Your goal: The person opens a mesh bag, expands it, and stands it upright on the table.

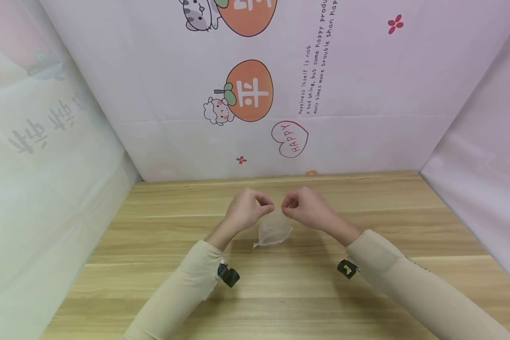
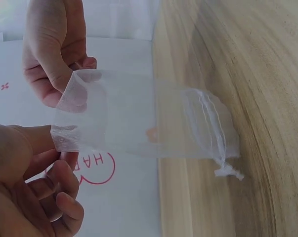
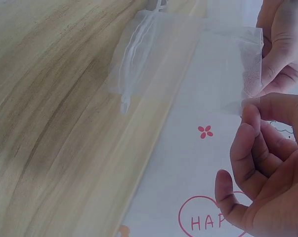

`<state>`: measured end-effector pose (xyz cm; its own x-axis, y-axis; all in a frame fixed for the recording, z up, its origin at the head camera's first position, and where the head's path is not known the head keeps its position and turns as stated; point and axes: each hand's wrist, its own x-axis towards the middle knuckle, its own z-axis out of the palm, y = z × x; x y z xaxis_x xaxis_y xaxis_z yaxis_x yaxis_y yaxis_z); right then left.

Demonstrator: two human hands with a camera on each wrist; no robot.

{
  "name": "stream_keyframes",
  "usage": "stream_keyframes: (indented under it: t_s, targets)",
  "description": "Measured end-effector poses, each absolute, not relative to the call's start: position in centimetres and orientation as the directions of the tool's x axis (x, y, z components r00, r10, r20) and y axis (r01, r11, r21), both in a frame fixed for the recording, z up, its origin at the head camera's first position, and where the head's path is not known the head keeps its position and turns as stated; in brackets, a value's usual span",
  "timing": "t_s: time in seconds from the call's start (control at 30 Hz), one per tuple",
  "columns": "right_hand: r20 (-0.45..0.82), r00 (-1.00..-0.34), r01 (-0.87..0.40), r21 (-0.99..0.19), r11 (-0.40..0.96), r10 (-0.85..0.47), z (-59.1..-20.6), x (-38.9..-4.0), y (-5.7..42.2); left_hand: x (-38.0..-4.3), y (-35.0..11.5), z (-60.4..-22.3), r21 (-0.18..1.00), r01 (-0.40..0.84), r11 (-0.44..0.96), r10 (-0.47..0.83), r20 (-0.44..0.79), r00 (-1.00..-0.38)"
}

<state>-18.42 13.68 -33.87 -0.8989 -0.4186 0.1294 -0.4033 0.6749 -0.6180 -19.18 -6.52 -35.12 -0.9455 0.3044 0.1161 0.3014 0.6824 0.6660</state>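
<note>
Left hand (image 1: 245,208), right hand (image 1: 308,208) pinch sheer, oblong mesh pouch (image 2: 136,116)

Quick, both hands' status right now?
Left hand: closed, pinching one upper corner of the sheer white bag.
Right hand: closed, pinching the other upper corner of the same bag.

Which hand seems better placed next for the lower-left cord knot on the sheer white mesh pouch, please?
Probably the left hand: in the head view, the white cord knot hangs nearer it than the right hand. Both pinch the sheer white pouch, so the left would release first.
</note>
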Motion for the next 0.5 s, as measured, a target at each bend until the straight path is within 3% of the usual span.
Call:
stream_keyframes:
  t_s: [0.5]
  targets:
    - [0.099, -0.907, -0.376, -0.627, 0.682, -0.409, -33.89, -18.73, 13.56, -19.14, -6.12, -35.27, 0.666, 0.308, 0.68, 0.298, 0.133, -0.945]
